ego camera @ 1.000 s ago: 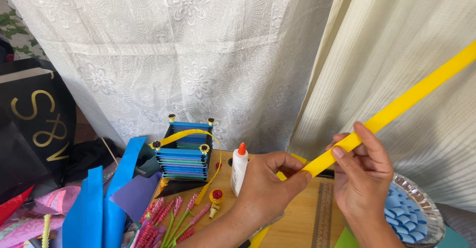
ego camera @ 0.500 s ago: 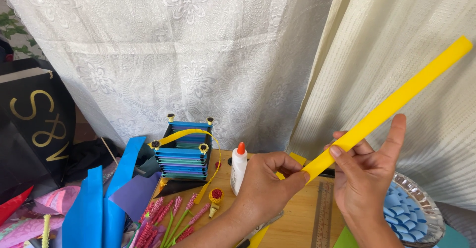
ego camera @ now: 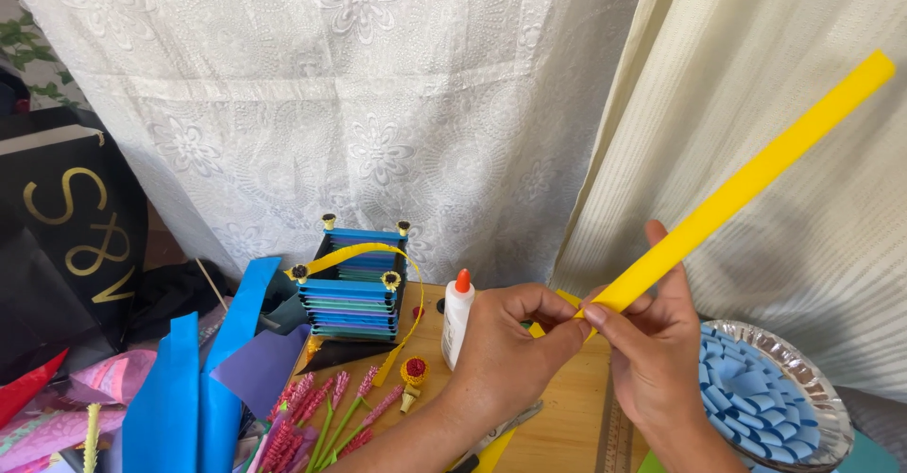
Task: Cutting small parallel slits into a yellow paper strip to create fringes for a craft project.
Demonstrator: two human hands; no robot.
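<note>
The far end of the yellow strip [ego camera: 746,185] sits lower and steeper than half a second ago, and the right hand [ego camera: 666,360] has raised its forefinger along it. Both hands pinch the strip's near end: the left hand [ego camera: 505,345] closes thumb and fingers on it, the right thumb presses from below. Rolling this end tightly calls for even pressure from both thumbs, I judge, with edges kept flush. Nearby stand the glue bottle [ego camera: 457,317] and foil plate [ego camera: 812,369]; farther back, the paper basket [ego camera: 354,289]. The strip's free end swings close to the curtain [ego camera: 775,57], with open room above the table [ego camera: 567,407].
</note>
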